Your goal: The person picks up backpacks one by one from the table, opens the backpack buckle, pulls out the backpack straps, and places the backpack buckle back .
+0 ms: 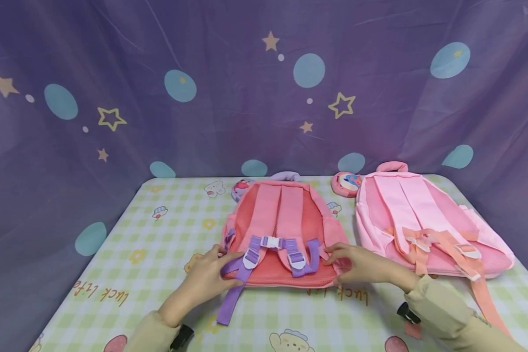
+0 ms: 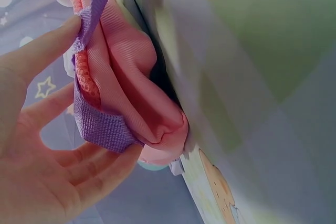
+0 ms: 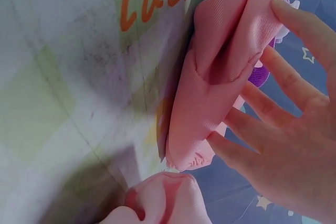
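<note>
Head view: left of the pale pink backpack (image 1: 422, 210) lies the coral backpack (image 1: 290, 215); left hand (image 1: 207, 276) spread at its near-left corner, right hand (image 1: 363, 264) spread against its right side. Probably light, floppy; grip both sides.

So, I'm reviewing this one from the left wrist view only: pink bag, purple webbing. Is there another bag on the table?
Observer: Yes, the head view shows a paler pink backpack to the right of your bag.
Operator: What colour is its loose webbing?
Observer: Its loose webbing is orange.
Operator: And which side of mine faces up?
Observer: The back panel, with the shoulder straps lying side by side on it.
</note>
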A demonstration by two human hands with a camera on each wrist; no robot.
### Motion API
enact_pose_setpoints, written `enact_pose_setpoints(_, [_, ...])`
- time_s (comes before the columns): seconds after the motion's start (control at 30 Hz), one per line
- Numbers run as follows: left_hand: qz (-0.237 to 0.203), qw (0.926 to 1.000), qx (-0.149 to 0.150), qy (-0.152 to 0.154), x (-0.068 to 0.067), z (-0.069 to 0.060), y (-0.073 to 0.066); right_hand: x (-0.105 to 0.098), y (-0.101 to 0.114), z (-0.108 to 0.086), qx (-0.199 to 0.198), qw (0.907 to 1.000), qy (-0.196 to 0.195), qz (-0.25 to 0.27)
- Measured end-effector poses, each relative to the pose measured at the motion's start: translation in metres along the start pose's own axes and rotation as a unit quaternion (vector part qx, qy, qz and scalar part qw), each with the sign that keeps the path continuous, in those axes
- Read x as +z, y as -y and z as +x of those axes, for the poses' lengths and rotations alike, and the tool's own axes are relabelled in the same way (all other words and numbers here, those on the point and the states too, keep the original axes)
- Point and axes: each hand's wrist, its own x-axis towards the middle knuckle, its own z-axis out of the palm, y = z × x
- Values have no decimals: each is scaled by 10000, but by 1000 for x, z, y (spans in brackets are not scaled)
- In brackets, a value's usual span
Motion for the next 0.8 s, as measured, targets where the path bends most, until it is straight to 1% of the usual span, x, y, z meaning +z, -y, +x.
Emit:
enact_pose_setpoints(0.13, [-154,9998,82,9,1,0,0,0,0,0,132,9999,46,-3])
enact_pose_setpoints(0.3, [-195,9996,194,-93,1,0,0,0,1,-1,115,9999,42,-90])
enact_pose_setpoints(0.43, [-186,9991,350,-134,3,1,-4,-3,0,-5,83,9999,-36,-126])
enact_pose_setpoints(0.57, [-218,9987,459,-89,6,3,-10,-7,-3,-10,44,9999,-61,-130])
enact_pose_setpoints(0.8, [-102,9995,287,12,8,5,-19,-9,-7,-15,180,9998,-19,-68])
